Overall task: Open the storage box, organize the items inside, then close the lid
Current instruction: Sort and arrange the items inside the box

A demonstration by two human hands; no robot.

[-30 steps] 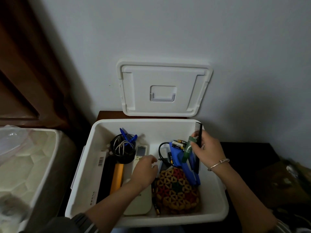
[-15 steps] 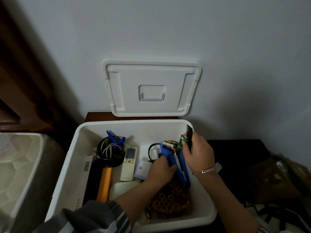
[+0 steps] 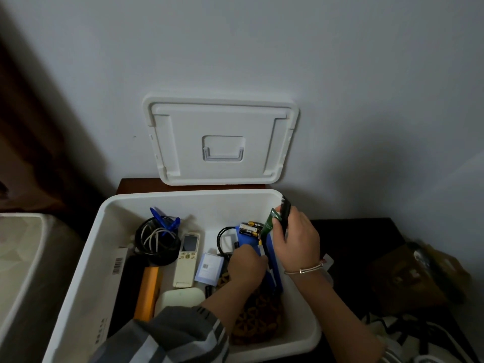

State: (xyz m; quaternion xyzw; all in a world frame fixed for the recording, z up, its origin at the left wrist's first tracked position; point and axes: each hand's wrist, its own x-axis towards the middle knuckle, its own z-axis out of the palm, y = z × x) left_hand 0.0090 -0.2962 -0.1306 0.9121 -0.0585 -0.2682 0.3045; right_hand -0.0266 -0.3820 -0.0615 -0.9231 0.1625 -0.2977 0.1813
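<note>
The white storage box (image 3: 183,195) stands open, and its lid (image 3: 222,119) leans upright against the wall behind it. My right hand (image 3: 297,241) holds a black comb (image 3: 286,208) and a green tube (image 3: 269,223) together above the box's right rear corner. Inside the box, my left hand (image 3: 246,265) reaches down with fingers curled at the left edge of a blue case (image 3: 275,260). Batteries (image 3: 251,228) lie on top of that case. A woven patterned pouch (image 3: 262,313) lies partly hidden under my left forearm.
The box also holds coiled cables (image 3: 157,243) with a blue clip (image 3: 165,220), a white remote (image 3: 187,255), a small pale box (image 3: 209,267), an orange bar (image 3: 148,292), a charger (image 3: 226,242) and a barcoded white carton (image 3: 111,292). A mattress (image 3: 23,258) lies left, clutter (image 3: 413,273) right.
My left hand moved right from the remote area to the blue case. My right hand kept the comb and tube near the right rear corner. The view shifted.
</note>
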